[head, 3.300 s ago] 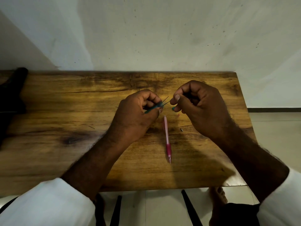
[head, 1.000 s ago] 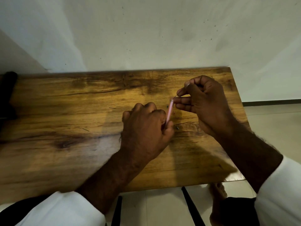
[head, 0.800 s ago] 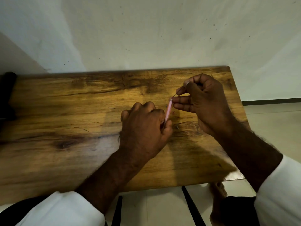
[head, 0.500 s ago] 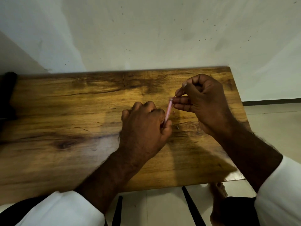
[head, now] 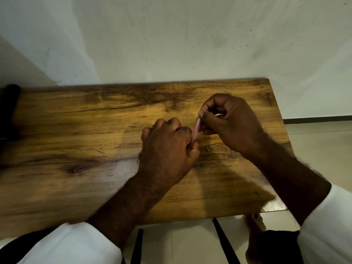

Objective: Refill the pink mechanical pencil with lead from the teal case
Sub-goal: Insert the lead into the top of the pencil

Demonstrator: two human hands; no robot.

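Pink mechanical pencil [head: 196, 130] stands tilted above the desk [head: 76, 130], its lower part gripped by the curled fingers of the left hand [head: 167, 149]; fingers of the right hand [head: 232, 122] pinch its top end.

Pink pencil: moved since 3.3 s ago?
Yes. The pink pencil lay flat on the table; now the left hand holds it up off it, upper end at the right hand.

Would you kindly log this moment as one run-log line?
left hand: grips pink pencil, tilted, over wooden table | right hand: pinches pencil's top end
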